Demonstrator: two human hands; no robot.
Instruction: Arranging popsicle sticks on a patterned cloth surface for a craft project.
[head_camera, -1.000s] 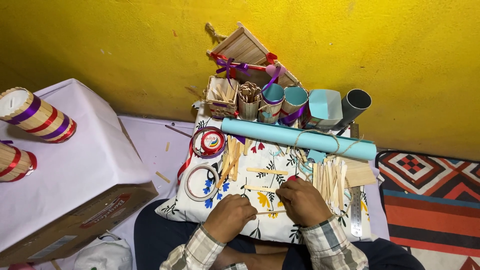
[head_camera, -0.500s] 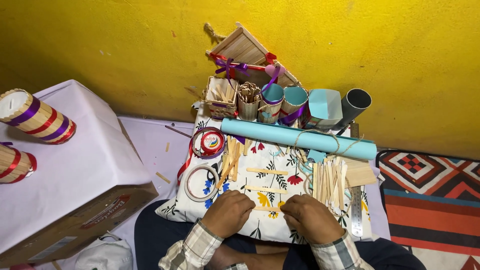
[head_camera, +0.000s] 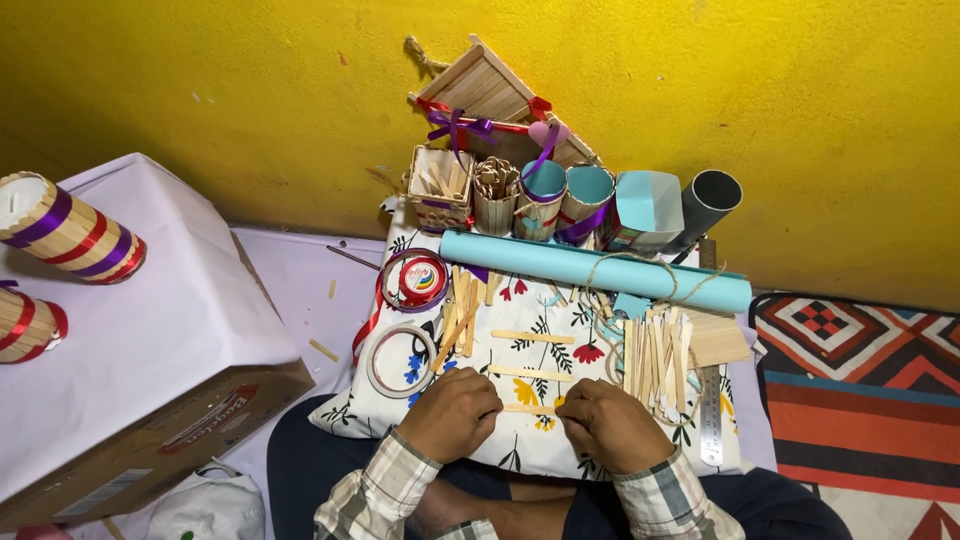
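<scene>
We note first the floral cushion (head_camera: 520, 345) that serves as the work bed: it lies across the person's lap, soft and uneven, so in our judgement anything set on it can slide or tip with a small leg movement. Across its far edge lies a long light-blue paper roll (head_camera: 590, 270), with twine looped over it; being round, it could roll toward the hands and sweep the loose pieces. Behind it, against the yellow wall (head_camera: 200, 90), stand a stick-built house (head_camera: 490, 90) and a row of small stick-and-ribbon cups (head_camera: 545, 200), close together, so one knock may topple several. To the person's right a loose bundle of craft sticks (head_camera: 655, 355) rests near the cushion's edge, beside a steel ruler (head_camera: 712, 425) that hangs at the border and could slip off. To the left lie a tape ring (head_camera: 400, 360) and a red ribbon spool (head_camera: 420, 280). Two single sticks (head_camera: 530, 337) lie flat mid-cushion, apart from each other. Smallest, the craft stick in hand (head_camera: 528, 408): the left hand (head_camera: 452, 412) and right hand (head_camera: 610, 425) are both curled knuckles-up, each pinching one end of it just above the cushion's near edge. We judge that uneven pressure could snap or flick it.
</scene>
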